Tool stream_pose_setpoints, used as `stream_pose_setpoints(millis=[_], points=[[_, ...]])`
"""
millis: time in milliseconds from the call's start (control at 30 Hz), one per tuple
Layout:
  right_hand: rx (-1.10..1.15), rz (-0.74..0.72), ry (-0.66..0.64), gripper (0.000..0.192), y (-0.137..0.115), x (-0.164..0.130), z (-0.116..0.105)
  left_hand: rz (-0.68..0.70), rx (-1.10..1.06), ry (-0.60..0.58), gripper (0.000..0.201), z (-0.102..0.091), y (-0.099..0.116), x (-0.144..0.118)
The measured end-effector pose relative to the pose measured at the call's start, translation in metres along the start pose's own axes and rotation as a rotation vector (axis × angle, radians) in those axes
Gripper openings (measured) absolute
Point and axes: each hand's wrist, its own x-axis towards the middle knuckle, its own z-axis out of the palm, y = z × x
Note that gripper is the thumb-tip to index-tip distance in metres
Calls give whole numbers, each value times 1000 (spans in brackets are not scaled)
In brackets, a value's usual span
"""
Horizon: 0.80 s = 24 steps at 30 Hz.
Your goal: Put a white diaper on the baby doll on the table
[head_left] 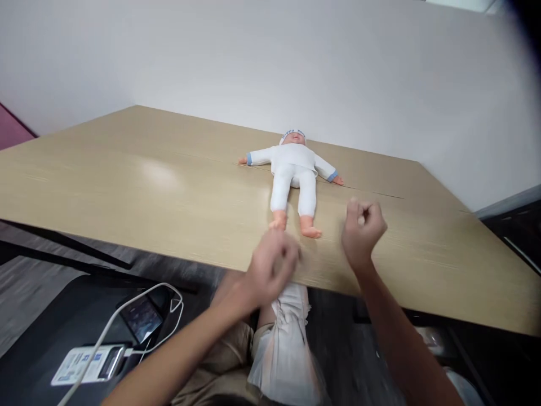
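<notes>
A baby doll (293, 163) in a white outfit with blue cuffs and a lettered white cap lies on its back on the table, arms spread and feet toward me. My left hand (273, 265), somewhat blurred, is curled closed in the air near the doll's feet and the table's front edge. To the right of the feet, my right hand (363, 228) is raised with its fingers curled into a loose fist, a small gap showing through it. I see nothing in either hand. Across my lap lies a white diaper (287, 349), unfolded, partly under my left wrist.
The wood-coloured table (190, 186) stands against a pale wall (220, 56). At lower left, a black seat (38, 344) holds a phone (141, 317), a white power bank (88, 363) and a looped white cable (112, 324). A dark object (519, 231) stands beyond the table's right end.
</notes>
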Motion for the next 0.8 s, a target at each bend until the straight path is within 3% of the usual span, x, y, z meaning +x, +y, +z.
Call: stream_pose_setpoints(millis=[67, 100, 133, 167, 200, 300, 333, 400, 467, 533, 667, 800], points=[[26, -248, -81, 41, -23, -56, -42, 403, 110, -158, 22, 9, 19, -67], [70, -375, -138, 38, -29, -86, -62, 461, 183, -203, 23, 11, 23, -100], [119, -508, -227, 34, -30, -116, -80, 430, 209, -243, 21, 12, 25, -131], [158, -560, -314, 34, -28, -144, -95, 278, 209, -305, 19, 12, 26, -158], [151, -490, -402, 34, -22, -171, -109, 20, 197, -389, 18, 11, 25, -182], [86, 9, -530, 27, 1, -237, -137, -640, 105, -450, 31, 5, 22, -230], [51, 226, -591, 32, 9, -254, -143, -772, 98, -434, 37, 4, 21, -238], [24, 583, -711, 56, 21, -279, -152, -911, 124, -396, 48, 4, 17, -244], [24, 791, -828, 77, 26, -295, -155, -954, 150, -387, 53, 9, 13, -243], [42, 871, -900, 87, 26, -303, -154, -971, 139, -399, 56, 18, 6, -239], [75, 921, -907, 95, 19, -307, -141, -1069, -14, -402, 65, 39, -12, -237], [94, 956, -872, 101, 18, -306, -123, -1242, -442, -153, 87, 61, -33, -238]])
